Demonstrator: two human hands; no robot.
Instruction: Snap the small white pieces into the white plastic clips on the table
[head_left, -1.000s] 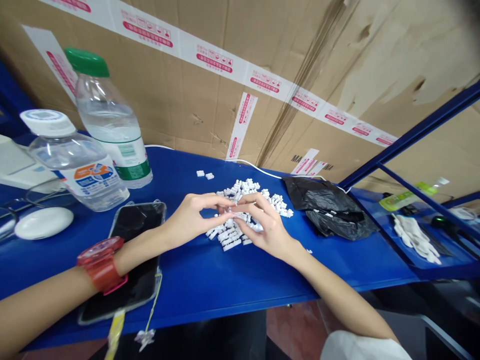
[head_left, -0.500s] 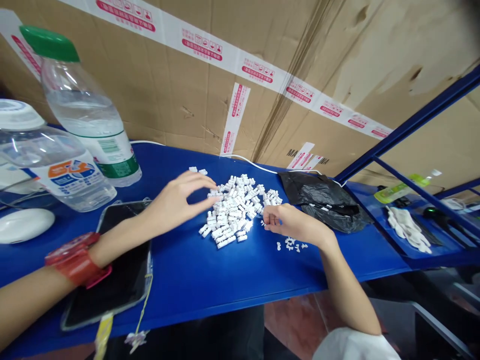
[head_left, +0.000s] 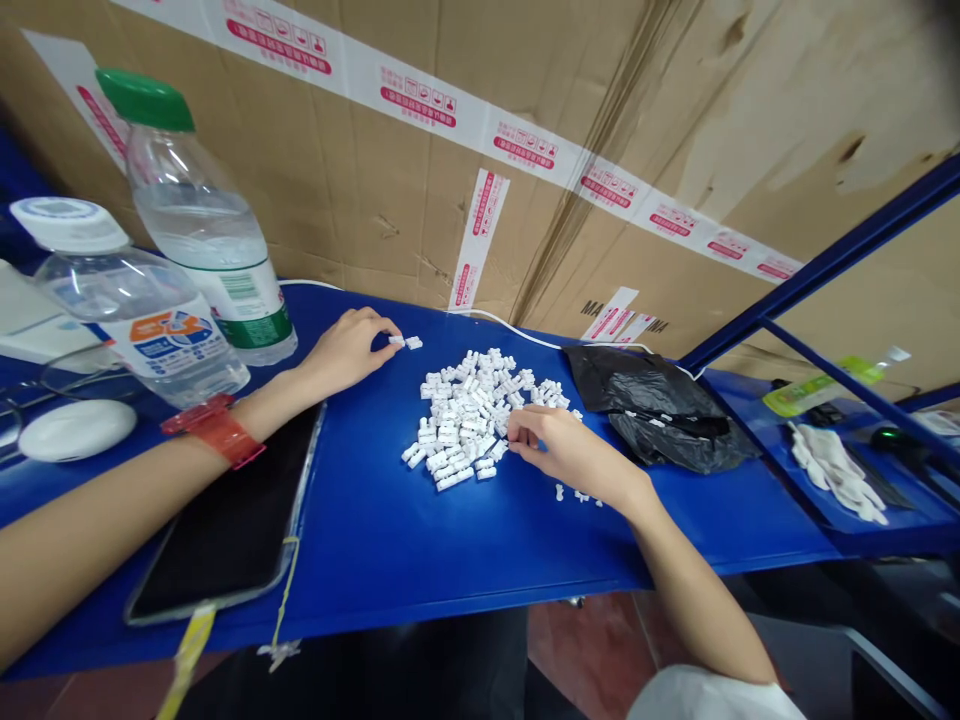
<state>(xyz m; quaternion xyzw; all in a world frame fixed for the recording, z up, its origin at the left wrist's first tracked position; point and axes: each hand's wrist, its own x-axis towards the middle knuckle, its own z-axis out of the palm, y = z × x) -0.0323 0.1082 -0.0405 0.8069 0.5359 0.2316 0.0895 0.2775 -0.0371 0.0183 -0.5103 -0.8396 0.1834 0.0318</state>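
Observation:
A heap of small white plastic blocks with dark marks (head_left: 465, 415) lies on the blue tabletop (head_left: 360, 540). Left of it, my left hand (head_left: 346, 350), above a red-strapped watch (head_left: 221, 430), has thumb and forefinger closed round one white block (head_left: 397, 341). A second white block (head_left: 414, 343) lies just beside those fingertips. At the heap's right edge is my right hand (head_left: 559, 445), its fingers curled together; whatever they hold is hidden. Tiny white bits (head_left: 581, 495) are scattered below that hand.
Two water bottles (head_left: 244, 290) (head_left: 165, 345) and a white mouse (head_left: 77, 430) stand at left. A dark tablet (head_left: 232, 520) lies under my left forearm. To the right are a black plastic bag (head_left: 660, 405), white gloves (head_left: 832, 470) and a blue frame bar (head_left: 832, 255). Cardboard (head_left: 360, 200) walls the back.
My left hand has moved from the heap's left edge, back and leftward, to the two separate blocks. My right hand has shifted slightly left toward the heap. The camera view has shifted a little.

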